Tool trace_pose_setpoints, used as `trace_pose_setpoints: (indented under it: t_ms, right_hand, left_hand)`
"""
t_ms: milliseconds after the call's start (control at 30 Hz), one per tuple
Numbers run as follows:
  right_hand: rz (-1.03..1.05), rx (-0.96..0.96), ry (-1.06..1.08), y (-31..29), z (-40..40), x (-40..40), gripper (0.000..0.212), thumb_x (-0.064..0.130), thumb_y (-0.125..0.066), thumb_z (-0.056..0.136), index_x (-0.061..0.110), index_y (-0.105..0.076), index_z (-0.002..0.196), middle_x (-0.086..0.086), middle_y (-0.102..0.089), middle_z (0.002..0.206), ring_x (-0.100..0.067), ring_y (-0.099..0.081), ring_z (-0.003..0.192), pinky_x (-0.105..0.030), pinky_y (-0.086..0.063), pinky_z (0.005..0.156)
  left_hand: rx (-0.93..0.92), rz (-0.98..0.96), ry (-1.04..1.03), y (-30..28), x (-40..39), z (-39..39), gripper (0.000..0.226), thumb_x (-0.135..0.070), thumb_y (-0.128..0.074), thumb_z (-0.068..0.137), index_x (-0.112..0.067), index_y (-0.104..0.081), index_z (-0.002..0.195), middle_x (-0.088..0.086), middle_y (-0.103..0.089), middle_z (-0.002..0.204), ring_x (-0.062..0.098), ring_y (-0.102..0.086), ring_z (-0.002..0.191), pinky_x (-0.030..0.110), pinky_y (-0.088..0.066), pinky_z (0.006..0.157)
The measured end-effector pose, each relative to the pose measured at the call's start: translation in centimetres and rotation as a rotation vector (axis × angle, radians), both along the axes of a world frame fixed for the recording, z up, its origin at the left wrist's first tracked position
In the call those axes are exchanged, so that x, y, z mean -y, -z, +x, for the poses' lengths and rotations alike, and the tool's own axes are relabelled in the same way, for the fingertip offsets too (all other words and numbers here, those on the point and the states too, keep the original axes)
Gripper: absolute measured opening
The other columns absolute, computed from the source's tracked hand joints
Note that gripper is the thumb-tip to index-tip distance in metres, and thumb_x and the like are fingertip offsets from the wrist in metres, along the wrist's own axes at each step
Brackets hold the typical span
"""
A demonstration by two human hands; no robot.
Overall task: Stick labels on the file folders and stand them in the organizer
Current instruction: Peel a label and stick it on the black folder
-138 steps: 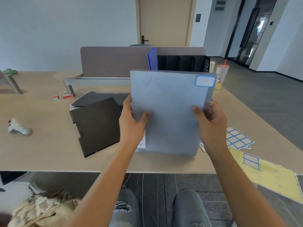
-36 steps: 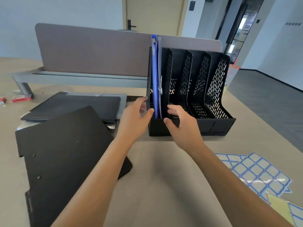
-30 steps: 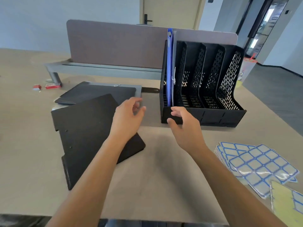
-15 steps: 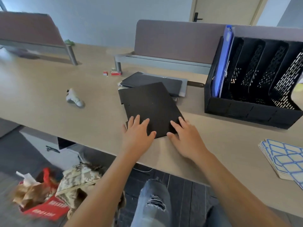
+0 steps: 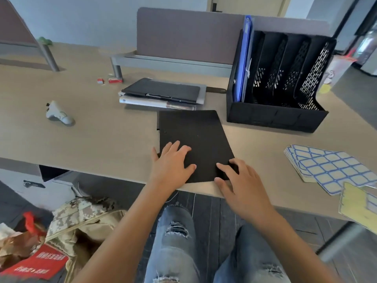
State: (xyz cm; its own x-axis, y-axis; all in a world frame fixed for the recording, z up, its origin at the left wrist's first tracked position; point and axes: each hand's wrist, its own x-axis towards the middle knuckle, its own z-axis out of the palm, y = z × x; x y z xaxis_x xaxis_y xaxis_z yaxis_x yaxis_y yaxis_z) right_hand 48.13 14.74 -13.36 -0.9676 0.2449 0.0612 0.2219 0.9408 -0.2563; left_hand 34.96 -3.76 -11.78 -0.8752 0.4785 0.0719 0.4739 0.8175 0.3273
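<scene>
A black file folder (image 5: 195, 135) lies flat at the desk's front edge. My left hand (image 5: 173, 166) rests palm down on its near left part, fingers spread. My right hand (image 5: 238, 180) touches its near right corner, thumb at the edge. The black slotted organizer (image 5: 275, 117) stands at the back right, with a blue folder (image 5: 243, 58) and a grey one upright in its leftmost slot. Sheets of blue-bordered labels (image 5: 330, 168) lie to the right, with a yellow backing sheet (image 5: 359, 207) beside them.
A stack of dark folders (image 5: 163, 92) lies behind the black one. A white object (image 5: 58, 114) and small red boxes (image 5: 114, 80) sit on the desk to the left. A grey divider screen (image 5: 183, 35) runs along the back. Bags (image 5: 61, 231) lie on the floor at left.
The grey labelled folder I held now stands in the organizer's leftmost slot. Both hands left the organizer and came down on the black folder, sliding it toward the front edge and squaring it.
</scene>
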Motion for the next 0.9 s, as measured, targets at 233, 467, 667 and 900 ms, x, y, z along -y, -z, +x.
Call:
trace_pose_setpoints:
  t_ms: [233,467,667,900]
  right_hand:
    - [-0.007,-0.122,0.156,1.8,8.1,-1.9,0.059,0.061,-0.027,0.102,0.036,-0.052,0.150,0.001,-0.040,0.156,-0.024,-0.040,0.141,-0.043,-0.034,0.120]
    - [-0.045,-0.197,0.193,2.6,13.4,-3.6,0.054,0.057,-0.038,0.104,0.031,-0.054,0.149,0.001,-0.043,0.152,-0.025,-0.044,0.140,-0.045,-0.041,0.117]
    - [-0.117,-0.299,0.196,2.8,15.5,-5.3,0.055,0.050,-0.043,0.107,0.024,-0.046,0.156,0.004,-0.040,0.163,-0.018,-0.035,0.152,-0.035,-0.028,0.126]
    - [-0.060,-0.382,0.482,2.0,19.1,-11.9,0.059,0.039,-0.065,0.101,0.019,-0.046,0.154,-0.003,-0.042,0.161,-0.028,-0.034,0.152,-0.054,-0.033,0.122]
  left_hand:
    - [0.039,-0.097,0.204,0.0,-6.0,5.3,0.057,-0.056,-0.043,0.099,-0.044,-0.032,0.154,0.000,-0.018,0.169,0.029,-0.007,0.157,0.064,-0.002,0.123]
    - [0.013,-0.091,0.287,-0.2,-9.6,8.1,0.053,-0.061,-0.050,0.095,-0.043,-0.042,0.144,-0.001,-0.031,0.162,0.027,-0.018,0.153,0.065,-0.011,0.122]
    - [0.015,-0.067,0.243,-1.2,-11.9,8.7,0.047,-0.060,-0.050,0.096,-0.035,-0.053,0.135,0.002,-0.044,0.150,0.027,-0.033,0.145,0.063,-0.020,0.120]
    - [-0.005,0.093,0.380,-2.8,-18.9,11.9,0.046,-0.054,-0.052,0.095,-0.027,-0.058,0.132,0.001,-0.057,0.135,0.025,-0.051,0.126,0.052,-0.036,0.112]
